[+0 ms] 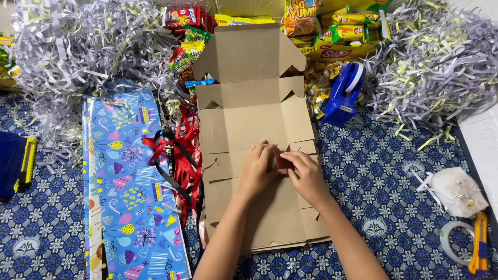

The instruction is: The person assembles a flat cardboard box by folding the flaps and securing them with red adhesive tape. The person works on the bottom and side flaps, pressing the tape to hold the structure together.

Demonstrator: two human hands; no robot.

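A flat, unfolded brown cardboard box blank lies in the middle of the patterned blue mat. Both my hands rest on its lower half. My left hand and my right hand meet at a small red object pinched between their fingers; what it is I cannot tell. The box's top flap points away from me toward the snack packets.
Blue gift wrap and red and black ribbons lie left of the box. A blue tape dispenser sits at the right. Shredded paper and snack packets fill the back. Yellow utility knives lie at both sides.
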